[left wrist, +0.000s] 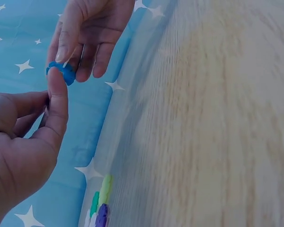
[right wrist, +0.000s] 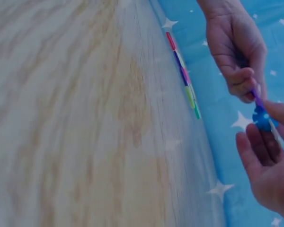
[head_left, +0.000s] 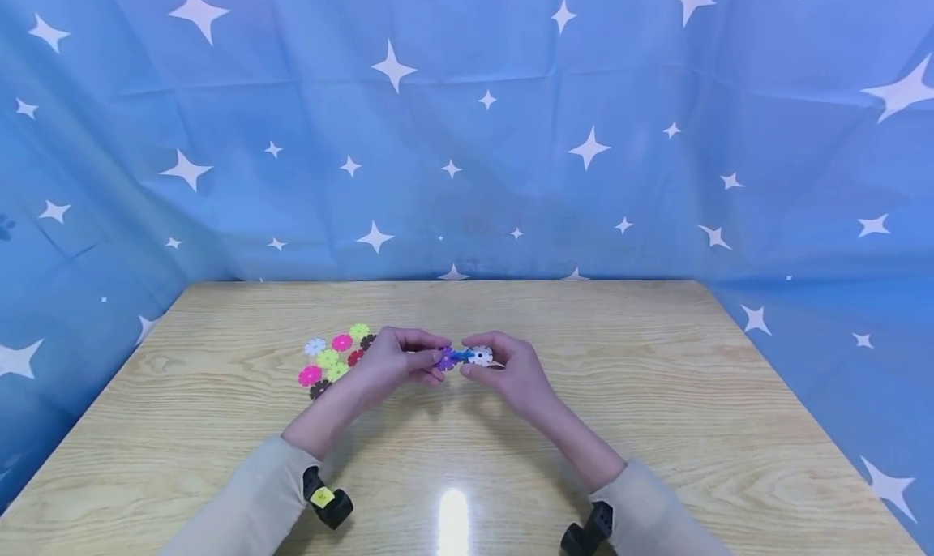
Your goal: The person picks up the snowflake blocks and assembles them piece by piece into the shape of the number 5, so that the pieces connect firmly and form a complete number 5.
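Between the two hands, a short chain of notched flower-shaped plastic discs is held above the table. Its left end is a purple disc [head_left: 446, 360], pinched by the fingers and thumb of the left hand [head_left: 390, 365]. A blue disc [right wrist: 261, 119] sits in the middle, turned at an angle to its neighbours. At the other end, the right hand [head_left: 516, 371] pinches a white disc [head_left: 481, 356] between thumb and fingers. In the left wrist view, the left fingers cover most of the purple disc. How deep the slots engage is too small to tell.
Several loose flower discs lie flat left of the left hand, among them a pink disc [head_left: 310, 375], a yellow-green disc [head_left: 359, 330] and a black disc [head_left: 319, 389]; the left forearm partly hides the group. Behind the wooden table [head_left: 657, 410] hangs a blue star-patterned cloth [head_left: 467, 134].
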The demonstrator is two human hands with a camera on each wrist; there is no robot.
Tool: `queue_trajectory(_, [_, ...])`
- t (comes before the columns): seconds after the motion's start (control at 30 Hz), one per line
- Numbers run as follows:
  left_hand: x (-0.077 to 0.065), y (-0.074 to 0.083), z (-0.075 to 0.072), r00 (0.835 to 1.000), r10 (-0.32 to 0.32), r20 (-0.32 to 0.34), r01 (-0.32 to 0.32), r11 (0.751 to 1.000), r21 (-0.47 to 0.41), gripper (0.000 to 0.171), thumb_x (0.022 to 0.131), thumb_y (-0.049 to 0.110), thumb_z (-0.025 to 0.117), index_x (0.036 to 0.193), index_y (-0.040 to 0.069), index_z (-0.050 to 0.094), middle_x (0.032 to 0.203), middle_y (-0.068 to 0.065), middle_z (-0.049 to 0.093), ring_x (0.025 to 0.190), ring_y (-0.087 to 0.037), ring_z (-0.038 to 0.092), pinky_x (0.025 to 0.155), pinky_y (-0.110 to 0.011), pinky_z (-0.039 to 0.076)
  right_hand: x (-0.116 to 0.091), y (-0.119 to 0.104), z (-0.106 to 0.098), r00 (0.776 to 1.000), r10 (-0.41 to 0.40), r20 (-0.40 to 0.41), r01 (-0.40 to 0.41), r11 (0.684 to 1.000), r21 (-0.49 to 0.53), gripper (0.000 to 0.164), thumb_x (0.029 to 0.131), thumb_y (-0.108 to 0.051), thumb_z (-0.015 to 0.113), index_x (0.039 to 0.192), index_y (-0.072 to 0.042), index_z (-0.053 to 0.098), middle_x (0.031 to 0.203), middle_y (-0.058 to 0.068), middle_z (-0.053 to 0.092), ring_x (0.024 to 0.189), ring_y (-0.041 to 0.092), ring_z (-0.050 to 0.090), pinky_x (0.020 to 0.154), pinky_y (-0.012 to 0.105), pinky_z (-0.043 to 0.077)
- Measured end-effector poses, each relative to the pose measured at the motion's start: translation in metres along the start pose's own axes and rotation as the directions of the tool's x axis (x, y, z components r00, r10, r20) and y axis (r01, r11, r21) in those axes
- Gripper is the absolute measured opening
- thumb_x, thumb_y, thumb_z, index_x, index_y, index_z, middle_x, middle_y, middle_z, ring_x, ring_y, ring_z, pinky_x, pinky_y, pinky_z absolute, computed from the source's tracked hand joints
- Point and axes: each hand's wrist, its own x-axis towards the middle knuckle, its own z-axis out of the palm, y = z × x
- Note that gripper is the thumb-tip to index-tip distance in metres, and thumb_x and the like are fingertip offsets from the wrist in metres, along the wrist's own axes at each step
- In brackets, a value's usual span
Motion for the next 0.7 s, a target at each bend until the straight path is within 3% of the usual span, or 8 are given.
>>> queue_trajectory(0.13, [0.000, -0.001, 0.003, 1.000, -0.017, -0.008, 0.017, 0.998, -0.055, 0.030, 0.098, -0.005, 0.062, 0.127, -0.014, 0.062, 0.102, -0.019, 0.070, 0.079, -0.022, 0.073, 0.080, -0.039, 0.062, 0.000, -0.001, 0.001, 1.000, 0.011, 0.024, -0.011, 1.000, -0.005, 0.043, 0.089, -0.006, 0.079, 0.129, 0.001, 0.066, 0.123, 0.015, 0.067, 0.097, 0.022, 0.068, 0.079, 0.028, 0.059])
queue_trajectory(0.4, [-0.001, -0.003, 0.003, 0.999, -0.042, -0.016, 0.041, 0.996, -0.076, 0.022, 0.095, -0.005, 0.067, 0.116, -0.011, 0.063, 0.099, -0.021, 0.068, 0.077, -0.026, 0.074, 0.077, -0.039, 0.062, -0.001, -0.001, 0.004, 0.998, 0.022, 0.066, -0.022, 1.000, -0.006, 0.035, 0.087, -0.014, 0.084, 0.120, -0.005, 0.074, 0.114, 0.010, 0.072, 0.097, 0.021, 0.068, 0.077, 0.027, 0.059])
queue_trajectory(0.57, [-0.005, -0.002, -0.004, 0.999, -0.030, 0.014, 0.030, 1.000, 0.006, 0.026, 0.097, 0.001, 0.069, 0.120, -0.010, 0.063, 0.102, -0.023, 0.067, 0.081, -0.027, 0.074, 0.080, -0.043, 0.062, -0.001, 0.001, 0.004, 0.997, 0.033, 0.076, -0.032, 0.999, -0.023, 0.034, 0.088, -0.018, 0.084, 0.119, -0.008, 0.076, 0.114, 0.008, 0.072, 0.096, 0.021, 0.068, 0.076, 0.029, 0.059])
queue_trajectory(0.7, [-0.006, -0.002, -0.018, 0.999, 0.034, -0.010, -0.032, 0.983, 0.182, 0.032, 0.097, 0.008, 0.071, 0.124, -0.009, 0.065, 0.101, -0.024, 0.068, 0.083, -0.032, 0.073, 0.081, -0.047, 0.061, -0.002, 0.001, 0.002, 0.998, 0.040, 0.049, -0.036, 0.997, -0.068, 0.034, 0.088, -0.022, 0.084, 0.119, -0.012, 0.077, 0.117, 0.008, 0.072, 0.100, 0.022, 0.066, 0.078, 0.031, 0.059])
